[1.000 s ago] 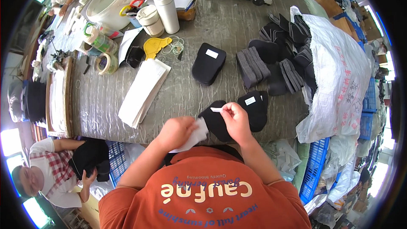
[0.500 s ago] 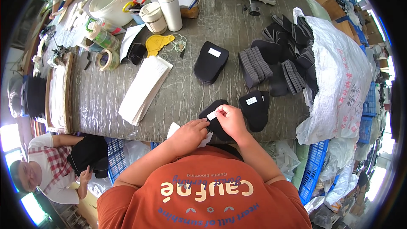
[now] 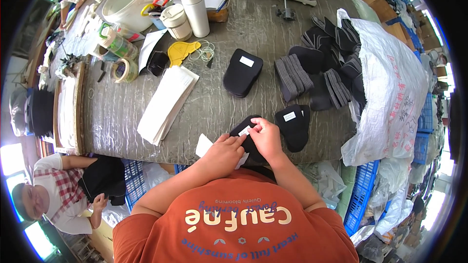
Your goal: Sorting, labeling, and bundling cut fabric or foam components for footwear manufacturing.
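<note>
left hand point(image 3: 225, 155): shifted right since a second ago, fingers extended at white label point(image 3: 243, 130), hold unclear
right hand point(image 3: 266, 137): fingers narrowed at the label, pinch unclear
black pad point(image 3: 250, 148): under both hands, at table's point(image 3: 212, 109) near edge

The table point(image 3: 207, 100) lies open between paper stack point(image 3: 168, 104) and black pad point(image 3: 241, 78); sack point(image 3: 390, 90) blocks right.

Tall white bottle point(image 3: 195, 14) beside lidded cup point(image 3: 176, 23), near white bucket point(image 3: 134, 16).
</note>
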A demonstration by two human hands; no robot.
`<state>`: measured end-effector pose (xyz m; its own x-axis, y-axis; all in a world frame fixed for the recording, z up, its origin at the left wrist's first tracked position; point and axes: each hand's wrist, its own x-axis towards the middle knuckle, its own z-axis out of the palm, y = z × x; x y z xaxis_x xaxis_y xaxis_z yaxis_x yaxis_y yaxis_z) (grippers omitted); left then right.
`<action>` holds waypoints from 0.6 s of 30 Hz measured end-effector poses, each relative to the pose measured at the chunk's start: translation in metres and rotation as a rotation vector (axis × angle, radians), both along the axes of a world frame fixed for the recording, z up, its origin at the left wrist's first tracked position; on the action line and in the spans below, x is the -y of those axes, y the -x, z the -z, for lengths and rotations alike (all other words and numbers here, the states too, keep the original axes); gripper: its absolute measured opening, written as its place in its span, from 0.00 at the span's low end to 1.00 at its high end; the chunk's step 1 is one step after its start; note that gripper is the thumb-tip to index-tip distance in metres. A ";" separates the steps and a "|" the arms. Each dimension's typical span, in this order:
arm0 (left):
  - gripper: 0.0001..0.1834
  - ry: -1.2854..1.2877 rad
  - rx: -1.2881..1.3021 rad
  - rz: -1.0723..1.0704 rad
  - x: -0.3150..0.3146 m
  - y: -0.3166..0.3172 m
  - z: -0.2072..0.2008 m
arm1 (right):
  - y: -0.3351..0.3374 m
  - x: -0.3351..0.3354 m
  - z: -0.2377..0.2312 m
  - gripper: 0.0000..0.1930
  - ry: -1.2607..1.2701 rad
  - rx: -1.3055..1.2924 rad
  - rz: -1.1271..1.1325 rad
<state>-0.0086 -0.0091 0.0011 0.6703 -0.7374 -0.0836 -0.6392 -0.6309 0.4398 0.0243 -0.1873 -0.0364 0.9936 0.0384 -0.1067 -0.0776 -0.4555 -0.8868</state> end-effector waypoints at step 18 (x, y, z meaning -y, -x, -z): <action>0.10 0.103 -0.019 -0.030 0.004 -0.007 0.001 | -0.016 0.043 0.006 0.10 0.034 0.036 0.074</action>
